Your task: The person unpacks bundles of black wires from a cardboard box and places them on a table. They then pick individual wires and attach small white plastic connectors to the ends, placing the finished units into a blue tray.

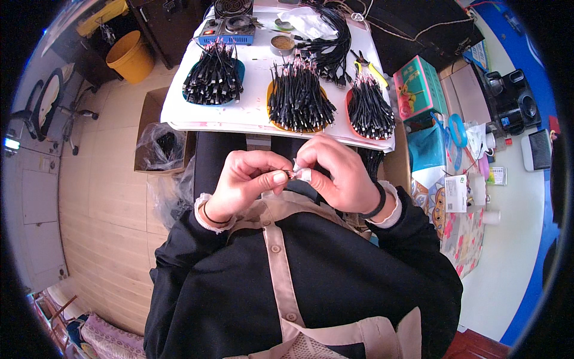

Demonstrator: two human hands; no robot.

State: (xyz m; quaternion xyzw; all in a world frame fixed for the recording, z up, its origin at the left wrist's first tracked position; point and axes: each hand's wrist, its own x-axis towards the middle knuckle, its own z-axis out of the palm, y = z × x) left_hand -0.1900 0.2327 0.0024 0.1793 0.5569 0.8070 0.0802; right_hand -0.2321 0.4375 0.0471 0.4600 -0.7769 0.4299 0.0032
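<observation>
Over my lap, just in front of the table's near edge, my left hand [254,179] and my right hand [338,170] meet fingertip to fingertip. Both are closed in a pinch around a tiny piece with thin strands, too small to name. White wrapping covers the tips of my right thumb and forefinger. Beyond my hands on the white table [254,90] stand three bundles of short black cables: one in a blue tray [241,72], one in a yellow tray [271,113], one in an orange-red tray [348,99].
Behind the bundles are a small stove [230,30], a round tin [282,44], loose black cables [338,48] and yellow-handled pliers [376,73]. A cardboard box [146,116] and an orange bin [130,57] stand left. At right are a green-and-pink box [418,90] and blue scissors [457,130].
</observation>
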